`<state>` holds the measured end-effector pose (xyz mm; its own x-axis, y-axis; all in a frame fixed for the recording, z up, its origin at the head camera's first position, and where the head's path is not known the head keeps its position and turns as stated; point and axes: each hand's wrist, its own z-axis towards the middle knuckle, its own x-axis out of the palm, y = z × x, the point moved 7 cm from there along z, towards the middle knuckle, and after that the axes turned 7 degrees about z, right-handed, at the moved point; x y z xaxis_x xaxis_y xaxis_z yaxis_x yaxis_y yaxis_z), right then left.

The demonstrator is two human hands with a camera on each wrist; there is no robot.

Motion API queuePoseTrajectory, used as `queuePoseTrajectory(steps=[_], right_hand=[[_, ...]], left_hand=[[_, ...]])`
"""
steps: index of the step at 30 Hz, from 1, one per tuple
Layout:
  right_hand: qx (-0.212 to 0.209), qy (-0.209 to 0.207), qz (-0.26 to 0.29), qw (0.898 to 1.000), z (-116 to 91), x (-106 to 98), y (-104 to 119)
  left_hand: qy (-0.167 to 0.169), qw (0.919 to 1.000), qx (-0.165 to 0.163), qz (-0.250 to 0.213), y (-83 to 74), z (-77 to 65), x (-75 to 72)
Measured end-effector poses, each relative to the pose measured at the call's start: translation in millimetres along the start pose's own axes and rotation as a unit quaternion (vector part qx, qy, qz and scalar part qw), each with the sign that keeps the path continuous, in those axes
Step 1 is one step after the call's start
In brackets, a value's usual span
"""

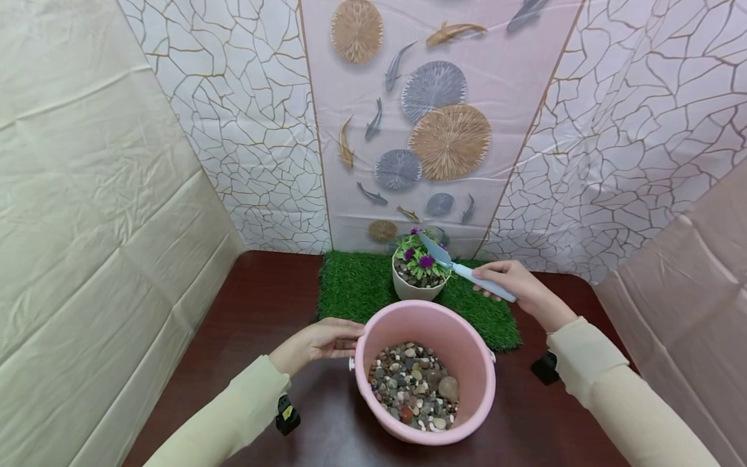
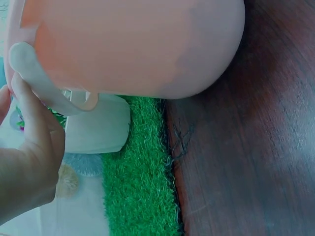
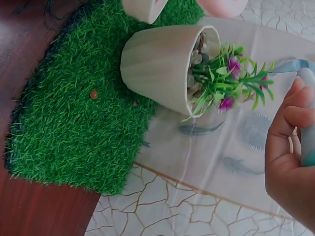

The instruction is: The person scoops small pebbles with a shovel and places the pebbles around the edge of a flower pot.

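Note:
A pink bucket [image 1: 425, 440] holds many mixed pebbles [image 1: 408, 383] and a larger tan stone. My left hand [image 1: 327, 338] holds its left rim; in the left wrist view the fingers [image 2: 34, 118] lie by the white handle [image 2: 47, 86]. My right hand [image 1: 513, 282] grips the pale blue handle of a small trowel [image 1: 478, 279]. The trowel's blade is tilted above the potted plant [image 1: 425, 263], beside its purple flowers. That plant stands in a white pot [image 1: 417, 292] with stones round its stems. Whether the blade carries anything cannot be seen.
Behind the bucket, a green artificial grass mat [image 1: 356, 279] lies under the pot on the dark wooden table [image 1: 257, 311]. A small orange-brown pebble [image 3: 93, 94] lies on the mat. Patterned cloth [image 1: 262, 130] hangs at the back, with plain fabric on both sides.

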<state>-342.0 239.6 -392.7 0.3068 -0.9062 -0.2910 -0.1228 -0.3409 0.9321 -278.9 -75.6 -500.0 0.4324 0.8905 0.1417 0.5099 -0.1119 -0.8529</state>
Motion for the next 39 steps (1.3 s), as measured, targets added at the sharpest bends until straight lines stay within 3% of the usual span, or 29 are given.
queuePoseTrajectory(steps=[7, 12, 19, 25, 29, 34, 39], right_hand=[[0.022, -0.015, -0.003, 1.0, -7, -12, -13], [0.033, -0.014, 0.015, 0.999, -12, -19, -25], [0.05, -0.036, 0.051, 0.997, -19, -26, -51], [0.045, -0.078, 0.084, 0.992, -23, -29, -74], [0.041, -0.11, 0.081, 0.99, -25, -26, -88], [0.043, -0.17, 0.071, 0.982, -28, -23, -104], [0.028, -0.227, 0.002, 0.973, -30, -18, -116]], left_hand=[[0.021, 0.9988, 0.044, 0.003, 0.7, -1.9, -5.6], [0.015, 0.9985, 0.051, 0.009, 4.7, -2.5, -13.0], [-0.031, 0.9961, 0.072, 0.04, 10.8, 1.4, -27.4], [-0.1, 0.9824, 0.118, 0.104, 12.8, 3.9, -42.4], [-0.173, 0.9587, 0.17, 0.148, 10.6, 3.3, -56.4], [-0.269, 0.9149, 0.229, 0.196, 8.0, -0.9, -70.9], [-0.366, 0.8576, 0.244, 0.267, 9.3, -11.4, -82.4]])
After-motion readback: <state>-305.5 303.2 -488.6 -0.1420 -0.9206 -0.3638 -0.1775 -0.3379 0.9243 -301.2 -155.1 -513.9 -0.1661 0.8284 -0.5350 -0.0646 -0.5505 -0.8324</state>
